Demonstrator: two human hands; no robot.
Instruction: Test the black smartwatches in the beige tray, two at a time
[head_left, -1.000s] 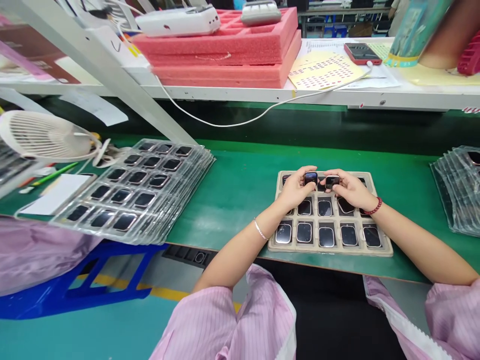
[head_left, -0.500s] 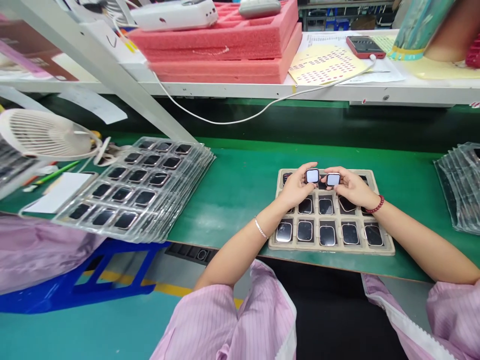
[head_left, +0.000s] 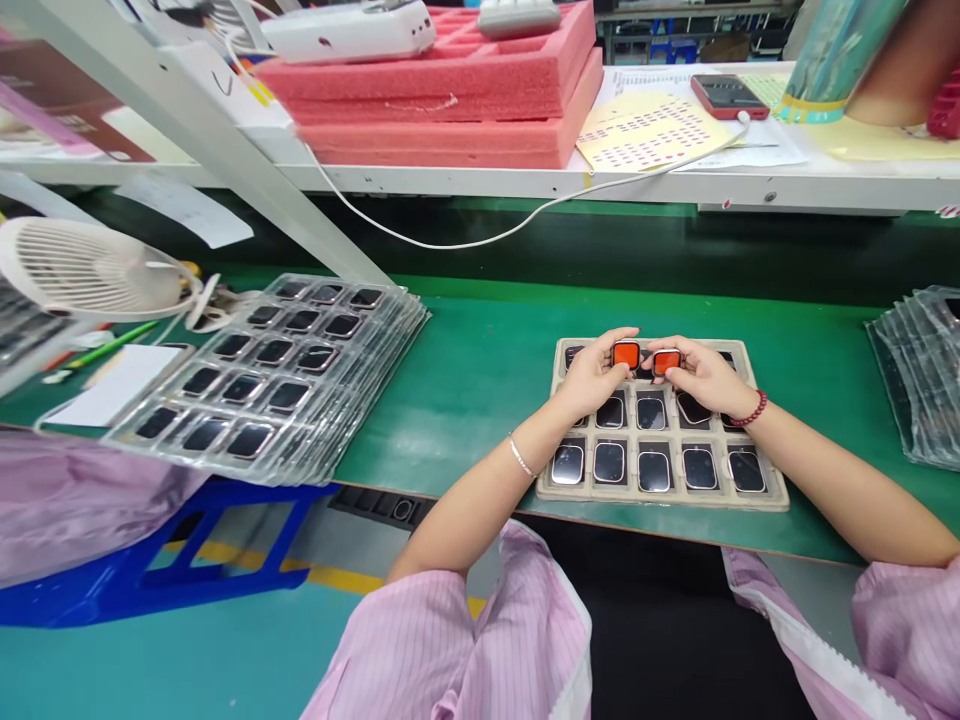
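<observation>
Above the back row of a beige tray (head_left: pixel 664 504), my left hand (head_left: pixel 592 372) grips a smartwatch body (head_left: pixel 626 355) between thumb and fingers, its square screen lit orange-red. Close beside it, my right hand (head_left: pixel 705 377) holds a second smartwatch body (head_left: pixel 665 362) with the same orange-red screen, its thumb at the lower edge. Both screens face me. In the tray's pockets lie several dark-screened watch bodies (head_left: pixel 655 471), one of them tilted (head_left: pixel 694 407). Part of the back row is hidden behind my hands.
A stack of clear trays (head_left: pixel 274 350) with dark watch bodies stands left on the green bench, near a white fan (head_left: pixel 97 265). More clear trays (head_left: pixel 919 380) sit at the right edge. Above runs a white shelf (head_left: pixel 480 182) with pink foam (head_left: pixel 450 90); a white cable (head_left: pixel 450 246) droops below it.
Both held watch screens have turned from white to orange-red. My hands stay almost where they were, over the tray's back row.
</observation>
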